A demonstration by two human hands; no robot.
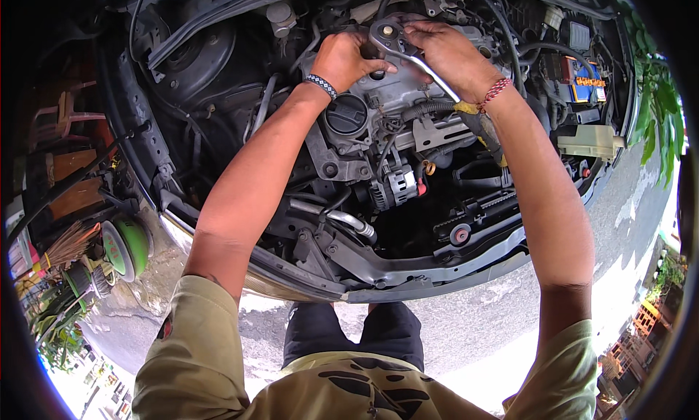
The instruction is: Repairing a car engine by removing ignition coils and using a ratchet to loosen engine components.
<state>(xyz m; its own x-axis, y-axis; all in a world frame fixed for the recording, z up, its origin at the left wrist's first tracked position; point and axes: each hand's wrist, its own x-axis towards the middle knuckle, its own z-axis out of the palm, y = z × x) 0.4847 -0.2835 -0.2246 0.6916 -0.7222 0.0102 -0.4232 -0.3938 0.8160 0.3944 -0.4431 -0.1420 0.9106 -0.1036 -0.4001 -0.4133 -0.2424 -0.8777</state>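
Over the engine's grey top cover (415, 100), a ratchet wrench (388, 33) has its round head between my two hands. Its chrome handle slants down to the right, ending in a yellow and black grip (480, 129) beside my right forearm. My right hand (453, 52) is closed at the wrench head, its fingertips against the head's right side. On the other side, my left hand (346, 60) has its fingers curled in behind the head and its thumb stretched over a dark round hole in the cover. What those left fingers hold is hidden. A black oil filler cap (346, 115) sits below my left wrist.
An alternator (393, 187) and a metal front crossmember (378, 274) lie nearer me. The battery (585, 81) and a pale plastic reservoir (588, 142) are at the right. Black hoses and cables cross the bay. Beyond the left fender stand a green round object (125, 249) and a broom (73, 245).
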